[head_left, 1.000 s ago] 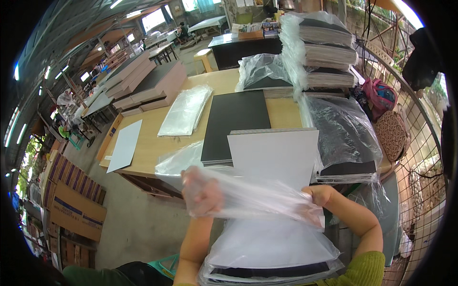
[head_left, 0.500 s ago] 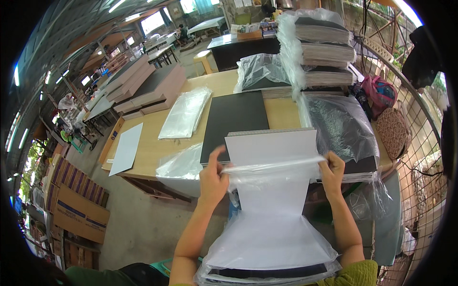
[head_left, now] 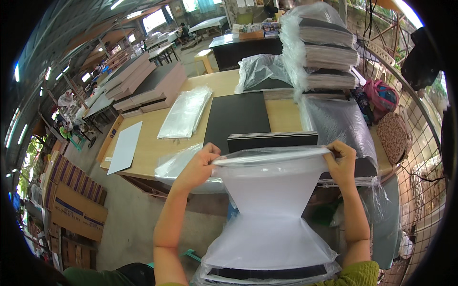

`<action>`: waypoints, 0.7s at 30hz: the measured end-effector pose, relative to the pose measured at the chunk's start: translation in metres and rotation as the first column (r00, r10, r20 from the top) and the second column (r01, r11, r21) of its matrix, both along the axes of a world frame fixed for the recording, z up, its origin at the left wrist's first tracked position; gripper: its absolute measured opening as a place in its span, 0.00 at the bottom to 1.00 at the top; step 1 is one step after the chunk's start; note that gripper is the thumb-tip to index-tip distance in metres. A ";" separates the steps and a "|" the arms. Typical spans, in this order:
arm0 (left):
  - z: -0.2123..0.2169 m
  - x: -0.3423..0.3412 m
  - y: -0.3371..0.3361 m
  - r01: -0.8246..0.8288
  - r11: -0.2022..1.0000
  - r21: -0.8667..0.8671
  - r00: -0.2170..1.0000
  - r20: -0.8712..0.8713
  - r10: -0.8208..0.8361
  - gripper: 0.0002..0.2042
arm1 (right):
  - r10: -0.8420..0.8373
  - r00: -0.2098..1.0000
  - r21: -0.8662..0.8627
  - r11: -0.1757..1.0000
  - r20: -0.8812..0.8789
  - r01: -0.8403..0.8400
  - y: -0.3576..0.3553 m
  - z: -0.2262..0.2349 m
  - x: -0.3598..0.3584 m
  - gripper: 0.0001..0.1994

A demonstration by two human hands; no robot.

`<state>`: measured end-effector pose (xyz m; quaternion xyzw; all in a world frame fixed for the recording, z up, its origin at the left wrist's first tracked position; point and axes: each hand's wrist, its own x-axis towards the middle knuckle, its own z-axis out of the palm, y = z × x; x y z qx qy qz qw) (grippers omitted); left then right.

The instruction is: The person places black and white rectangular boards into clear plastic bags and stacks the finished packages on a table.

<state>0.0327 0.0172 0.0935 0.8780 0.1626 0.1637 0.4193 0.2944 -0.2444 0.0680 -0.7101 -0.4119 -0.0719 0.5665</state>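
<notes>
The wide mouth of a clear plastic bag (head_left: 281, 157) is stretched between my hands. At its left corner my left hand (head_left: 196, 167) is closed on the plastic, thumb against fingers. My right hand (head_left: 342, 161) pinches the right corner at about the same height. A white sheet or board (head_left: 272, 190) shows through the plastic below the mouth. Just beyond the mouth is a stack of boards (head_left: 272, 142), with a dark face toward me and pale edges on top; its lower part is hidden by the bag. Nearer me lies a plastic-covered white surface (head_left: 267, 243), dark underneath.
A large black board (head_left: 238, 112), folded clear bags (head_left: 186, 112) and a pale sheet (head_left: 125, 148) lie on the table (head_left: 217, 82). Tall plastic-wrapped stacks (head_left: 329, 55) stand at the far right, near a patterned bag (head_left: 393, 136) and wire fence. Board piles (head_left: 155, 88) rise at left.
Both hands have risen and spread apart, lifting and widening the bag's mouth. The white face that stood above the mouth no longer shows there; a dark face shows instead.
</notes>
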 end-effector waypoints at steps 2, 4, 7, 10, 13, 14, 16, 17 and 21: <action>-0.009 -0.001 0.011 0.097 0.966 -0.240 0.992 -0.058 -0.114 0.09 | 0.093 0.985 -0.052 0.994 -0.144 -0.101 -0.009 0.001 0.001 0.01; -0.021 -0.004 0.014 0.096 0.852 -0.514 0.984 -0.079 -0.159 0.11 | 0.213 0.914 -0.086 0.962 -0.344 -0.257 -0.014 0.010 0.000 0.02; -0.054 -0.006 0.017 0.131 0.520 -0.844 0.958 -0.027 -0.285 0.14 | 0.371 0.612 0.022 0.866 -0.699 -0.499 -0.019 0.002 0.012 0.04; -0.080 -0.012 0.004 0.058 0.477 -0.877 0.960 -0.082 -0.268 0.15 | 0.446 0.195 0.273 0.780 -0.874 -0.563 -0.033 -0.026 0.018 0.06; -0.107 -0.017 -0.004 -0.022 0.435 -0.900 0.961 -0.140 -0.241 0.06 | 0.320 0.267 0.143 0.841 -0.909 -0.522 -0.043 -0.067 0.013 0.08; -0.123 -0.028 0.002 0.009 0.415 -0.910 0.959 -0.109 -0.261 0.06 | 0.340 0.258 0.138 0.805 -0.905 -0.578 -0.045 -0.076 0.009 0.11; -0.146 -0.041 0.004 0.016 0.376 -0.926 0.960 -0.091 -0.266 0.07 | 0.388 0.261 0.134 0.744 -0.884 -0.654 -0.054 -0.094 0.004 0.18; -0.155 -0.046 0.003 -0.017 0.360 -0.933 0.963 -0.112 -0.244 0.06 | 0.479 0.233 0.195 0.687 -0.846 -0.700 -0.061 -0.114 0.008 0.18; -0.185 -0.054 -0.031 -0.101 0.415 -0.904 0.966 -0.190 -0.178 0.09 | 0.297 0.432 -0.117 0.695 -0.852 -0.709 -0.078 -0.139 -0.013 0.15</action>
